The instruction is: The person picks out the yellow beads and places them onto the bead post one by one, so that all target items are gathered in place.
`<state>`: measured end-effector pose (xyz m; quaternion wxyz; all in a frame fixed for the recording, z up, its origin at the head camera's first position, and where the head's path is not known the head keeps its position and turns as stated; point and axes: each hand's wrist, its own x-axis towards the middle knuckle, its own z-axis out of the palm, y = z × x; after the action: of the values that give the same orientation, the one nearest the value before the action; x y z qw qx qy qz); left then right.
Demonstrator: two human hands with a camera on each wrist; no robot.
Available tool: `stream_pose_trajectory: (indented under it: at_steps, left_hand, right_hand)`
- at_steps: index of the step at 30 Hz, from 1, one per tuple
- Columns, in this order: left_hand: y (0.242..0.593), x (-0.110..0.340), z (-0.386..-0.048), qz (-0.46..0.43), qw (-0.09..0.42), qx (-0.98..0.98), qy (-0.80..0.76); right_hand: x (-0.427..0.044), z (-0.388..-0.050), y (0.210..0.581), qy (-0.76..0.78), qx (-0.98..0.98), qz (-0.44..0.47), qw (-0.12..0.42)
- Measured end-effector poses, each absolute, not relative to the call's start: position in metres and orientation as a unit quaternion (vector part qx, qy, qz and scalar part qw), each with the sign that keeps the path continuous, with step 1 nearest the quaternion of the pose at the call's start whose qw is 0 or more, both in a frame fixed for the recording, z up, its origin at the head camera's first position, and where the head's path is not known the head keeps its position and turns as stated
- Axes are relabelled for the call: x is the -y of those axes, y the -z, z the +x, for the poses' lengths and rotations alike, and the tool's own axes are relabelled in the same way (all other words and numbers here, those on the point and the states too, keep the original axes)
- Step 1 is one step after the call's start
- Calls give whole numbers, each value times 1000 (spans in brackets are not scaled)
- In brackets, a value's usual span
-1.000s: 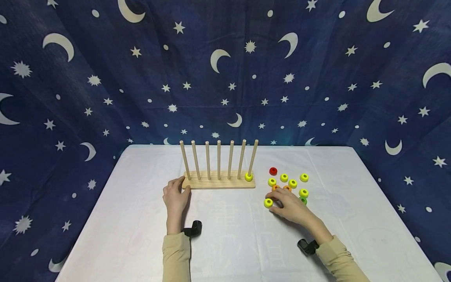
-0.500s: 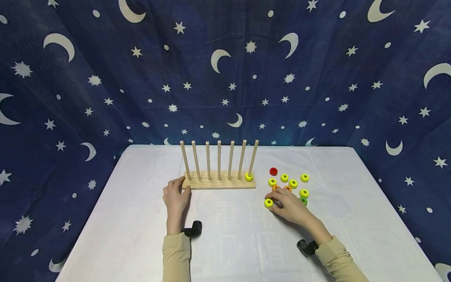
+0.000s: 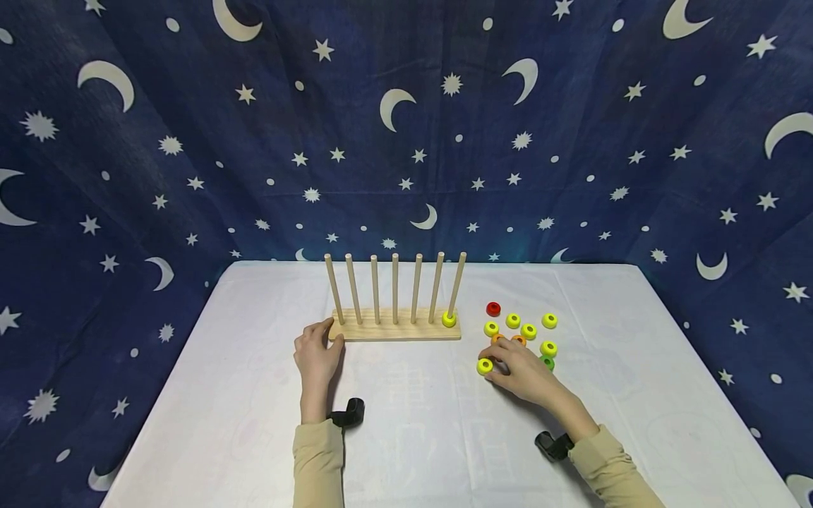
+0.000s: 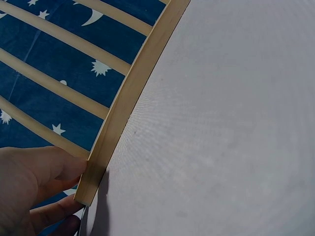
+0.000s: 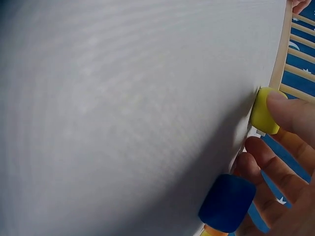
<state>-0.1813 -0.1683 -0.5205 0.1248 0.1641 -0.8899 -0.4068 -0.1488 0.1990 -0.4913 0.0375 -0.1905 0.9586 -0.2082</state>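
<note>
With our left hand (image 4: pixel 24 179) we grip the base (image 4: pixel 123 103) at its left end. Several wooden pegs (image 4: pixel 54 84) stand along it in a row. On the far side we see blue cloth (image 4: pixel 74 69) with white stars; on the near side, white table (image 4: pixel 221 123).

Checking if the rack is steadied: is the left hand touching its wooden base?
Touching. In the left wrist view, the left hand has its thumb against the wooden base.

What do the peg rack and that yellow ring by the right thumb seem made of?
Peg rack: apparently unpainted wood, smooth and matte, judging by its pale, streaked grain.
Yellow ring: perhaps painted wood or plastic; its smooth, even, opaque colour leaves that open.
</note>
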Motion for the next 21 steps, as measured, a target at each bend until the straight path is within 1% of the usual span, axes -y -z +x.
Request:
stream_pose_trajectory:
  at_steps: [8,21]
  left_hand:
    - [521,169,-182,163,123,889,409]
    - [522,169,-182,164,125,890,407]
  right_hand:
    - [-199,-149,491,223,-958,-171,50]
    - [-199,-151,490,239,-960,-140,51]
